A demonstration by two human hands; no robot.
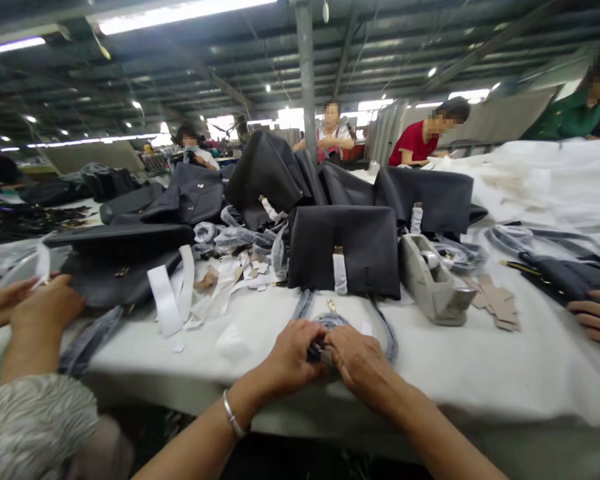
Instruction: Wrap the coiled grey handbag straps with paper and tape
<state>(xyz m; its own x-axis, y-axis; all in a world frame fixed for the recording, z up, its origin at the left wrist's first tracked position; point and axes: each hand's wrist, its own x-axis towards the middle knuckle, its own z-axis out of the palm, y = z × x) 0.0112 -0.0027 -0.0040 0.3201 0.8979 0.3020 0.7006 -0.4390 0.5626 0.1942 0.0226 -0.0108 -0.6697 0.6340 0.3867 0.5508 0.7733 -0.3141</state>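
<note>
My left hand [293,357] and my right hand [361,360] meet at the near edge of the white table [480,373], fingers curled round a plastic-wrapped dark bag strap [321,348]. The strap loops away to both sides toward a dark grey handbag [345,247] standing just beyond my hands, with a white wrapped tab on its front. A silver bracelet [233,417] sits on my left wrist.
A grey tape dispenser [433,277] stands right of the bag, with cardboard pieces [500,303] beside it. More dark bags [270,170] crowd the far side. A co-worker's hands [30,310] work at the left; another person's hand [597,320] rests at the right.
</note>
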